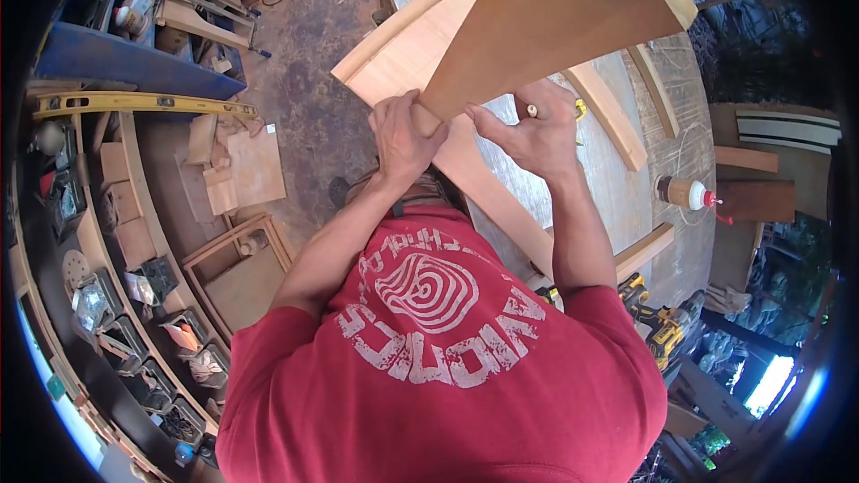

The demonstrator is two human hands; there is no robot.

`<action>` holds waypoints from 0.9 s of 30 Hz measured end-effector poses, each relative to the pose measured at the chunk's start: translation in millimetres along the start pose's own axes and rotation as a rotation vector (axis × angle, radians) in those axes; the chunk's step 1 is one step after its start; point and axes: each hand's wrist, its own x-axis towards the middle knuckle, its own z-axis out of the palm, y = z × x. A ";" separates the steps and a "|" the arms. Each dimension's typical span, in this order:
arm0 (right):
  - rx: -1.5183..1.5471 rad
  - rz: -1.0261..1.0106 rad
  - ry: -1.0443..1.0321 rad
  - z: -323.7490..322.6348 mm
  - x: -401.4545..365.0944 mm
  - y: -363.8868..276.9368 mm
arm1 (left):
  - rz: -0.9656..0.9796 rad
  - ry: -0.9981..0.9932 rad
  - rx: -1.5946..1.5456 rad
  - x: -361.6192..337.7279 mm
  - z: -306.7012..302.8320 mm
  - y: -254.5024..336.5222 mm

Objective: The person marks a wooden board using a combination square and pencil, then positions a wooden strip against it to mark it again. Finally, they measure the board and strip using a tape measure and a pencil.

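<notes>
Two hands are closed on the near end of a board [555, 18]. Its corner is wrapped by the left hand [403, 134]; the edge just beside is pinched by the right hand [528, 130]. The board is stretched long, away and rightward. Another plank [403, 58] is laid under it.

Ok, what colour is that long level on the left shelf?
Yellow. The level shows best in the head view.
</notes>
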 end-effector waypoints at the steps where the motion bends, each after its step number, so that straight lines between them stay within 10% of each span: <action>1: 0.000 -0.013 0.001 -0.7 -0.1 -0.3 | 0.001 0.004 -0.002 -0.6 0.2 -0.1; 27: 0.011 -0.044 -0.044 -7.6 7.8 -5.4 | 0.000 0.032 -0.053 -1.9 2.0 -3.4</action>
